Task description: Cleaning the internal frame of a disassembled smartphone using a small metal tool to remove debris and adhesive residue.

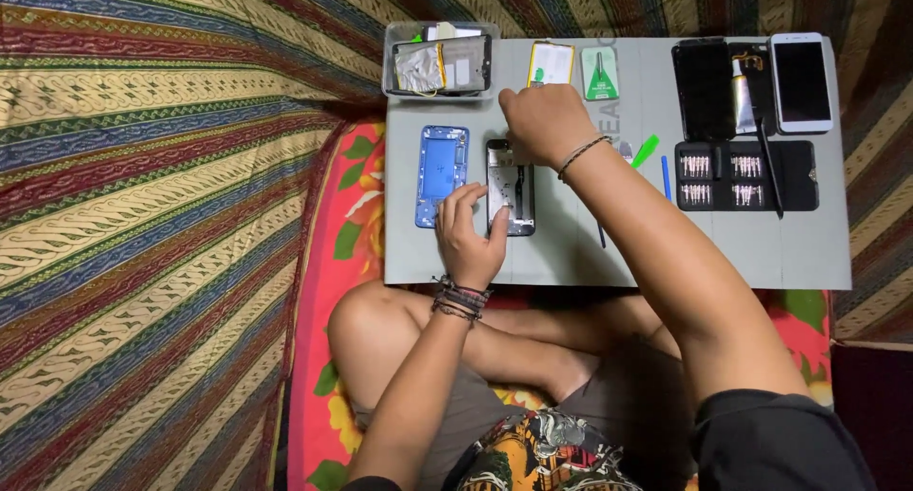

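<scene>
A striped batik cloth (152, 215) in red, gold, green and blue fills the left half of the frame and runs along the top edge. At lower centre lies a red floral cushion (333, 263), and a grey mat (742, 253) spans the upper right under dim, warm light.

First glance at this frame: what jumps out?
Both hands meet over an opened phone lying mid-mat: the left hand steadies its lower edge, the right hand works at its top. Just left of it lies a blue phone back cover. Along the grey work mat's far edge sit a clear parts tray, a white phone at far right, and an open black screwdriver bit case below it.
</scene>
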